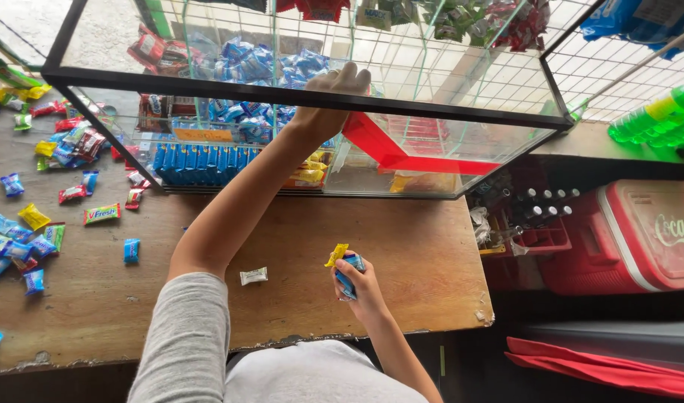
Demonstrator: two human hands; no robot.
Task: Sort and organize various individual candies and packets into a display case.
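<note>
1. The left hand [333, 89] reaches up and forward to the black metal top frame of the glass display case [304, 95]; its fingers curl over the frame edge, gripping nothing else.
2. The right hand [360, 287] hovers low over the brown wooden worktop [416, 246], closed around a small bunch of wrapped sweets [345, 270], blue wrappers with one yellow wrapper poking out at the top left.
3. The bunch stands roughly upright in the fist, its long axis pointing away from the person toward the case.
4. The case lies ahead of and above the right hand; the left hand is already on it, so the left is the nearer.
5. A small white wrapped sweet [254, 275] lies on the worktop just left of the right hand.
6. Loose sweets in mixed colours [28, 231] are scattered well to the left of both hands.
</note>
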